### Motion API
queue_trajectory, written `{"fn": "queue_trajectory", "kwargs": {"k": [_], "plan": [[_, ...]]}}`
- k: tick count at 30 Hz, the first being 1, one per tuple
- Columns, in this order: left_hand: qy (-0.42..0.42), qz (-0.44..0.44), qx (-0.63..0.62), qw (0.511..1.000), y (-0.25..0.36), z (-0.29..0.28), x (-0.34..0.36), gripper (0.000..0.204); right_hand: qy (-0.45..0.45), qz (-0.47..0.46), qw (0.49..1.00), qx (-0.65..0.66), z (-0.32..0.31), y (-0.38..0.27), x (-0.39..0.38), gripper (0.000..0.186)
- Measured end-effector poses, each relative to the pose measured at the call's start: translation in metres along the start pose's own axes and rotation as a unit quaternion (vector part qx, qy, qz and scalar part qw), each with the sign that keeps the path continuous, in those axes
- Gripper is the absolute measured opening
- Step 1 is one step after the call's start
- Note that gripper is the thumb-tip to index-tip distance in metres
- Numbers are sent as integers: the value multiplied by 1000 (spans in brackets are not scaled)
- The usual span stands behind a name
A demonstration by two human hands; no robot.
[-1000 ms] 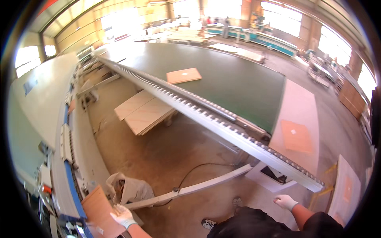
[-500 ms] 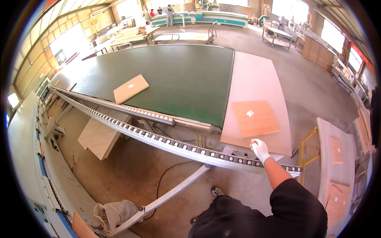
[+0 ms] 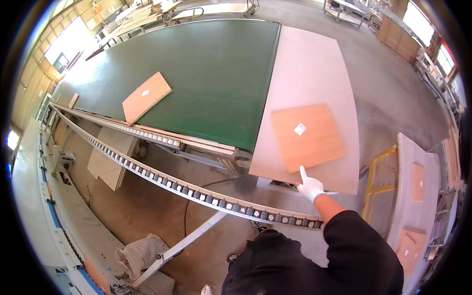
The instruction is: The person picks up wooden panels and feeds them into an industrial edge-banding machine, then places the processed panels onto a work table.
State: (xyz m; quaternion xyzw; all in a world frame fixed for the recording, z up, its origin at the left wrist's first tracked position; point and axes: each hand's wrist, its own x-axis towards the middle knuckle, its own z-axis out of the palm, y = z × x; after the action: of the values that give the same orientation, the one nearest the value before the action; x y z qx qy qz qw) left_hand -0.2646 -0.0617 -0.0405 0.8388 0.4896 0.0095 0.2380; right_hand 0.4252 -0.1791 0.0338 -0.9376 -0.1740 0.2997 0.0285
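My right hand [image 3: 310, 187], in a white glove, reaches to the near edge of a square wood-grain panel [image 3: 314, 140] with a small white label. One finger stretches out to the panel's edge; whether it touches is hard to tell. Thumb and finger are apart, with nothing between them. The panel lies on a pale board [image 3: 317, 64] beside a green-topped conveyor table [image 3: 206, 73]. Only a small white-gloved piece of what looks like my left hand [image 3: 207, 290] shows at the lower edge; its fingers are hidden.
Another labelled panel [image 3: 146, 98] lies askew on the green belt. A curved roller rail [image 3: 196, 194] runs between me and the table, carried by a slanted strut [image 3: 196, 238]. A cloth sack [image 3: 142, 253] stands at lower left. More panels [image 3: 418, 183] rest on a board at right.
My view has moved closer to the table. My right hand has gone from a closed shape beside the panel to a stretched finger at its edge. White-gloved fabric now shows at the bottom.
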Motion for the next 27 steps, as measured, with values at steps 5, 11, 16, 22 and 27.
{"fn": "queue_trajectory", "kwargs": {"k": [5, 11, 16, 22, 27], "plan": [[-23, -325, -459, 826, 81, 0, 47, 41, 0, -7, 1000, -15, 29, 47, -14, 76], [-164, -201, -218, 941, 89, 29, 35, 44, 55, 339, 693, 634, 31, 39, -14, 58], [-286, -25, 70, 955, 52, 37, 38, 47, -25, 277, 485, 829, 47, 41, 31, 51], [-94, -274, -314, 904, 58, 57, 111, 47, 32, 318, 472, 821, 44, 11, 41, 58], [-102, -235, -338, 905, 145, 5, 170, 44, 88, 201, 351, 910, 69, 4, 56, 31]]}}
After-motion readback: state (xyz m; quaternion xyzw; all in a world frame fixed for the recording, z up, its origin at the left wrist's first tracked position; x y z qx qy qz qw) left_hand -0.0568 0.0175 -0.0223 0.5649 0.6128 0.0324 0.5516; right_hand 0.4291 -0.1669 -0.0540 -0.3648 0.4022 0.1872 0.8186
